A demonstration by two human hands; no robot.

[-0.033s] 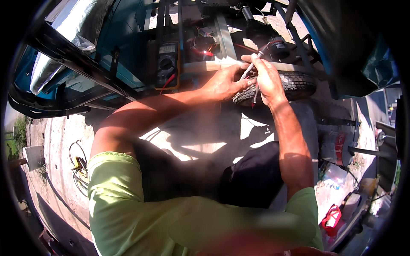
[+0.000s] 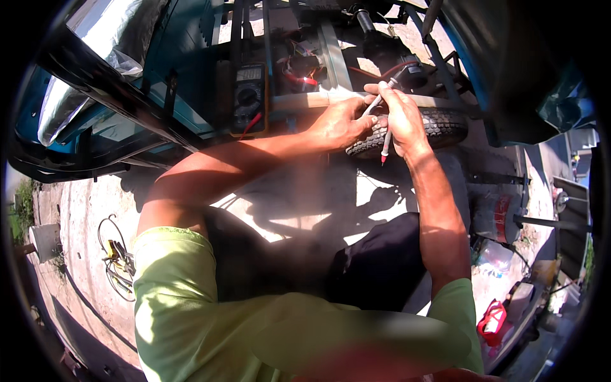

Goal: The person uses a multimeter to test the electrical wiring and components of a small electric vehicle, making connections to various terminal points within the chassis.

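As the left grip (image 2: 340, 125) pinches the low end of a grey rod (image 2: 373, 104), the right grip (image 2: 402, 118) is folded round its upper part, so the rod slants up and right between the two! Just below the right grip, a red-tipped rod (image 2: 386, 148) points downward, with the tyre (image 2: 445, 127) right behind both grips. Over to the left of the left grip, there's the meter (image 2: 247, 95), a red lead (image 2: 254, 120) across its lower face.
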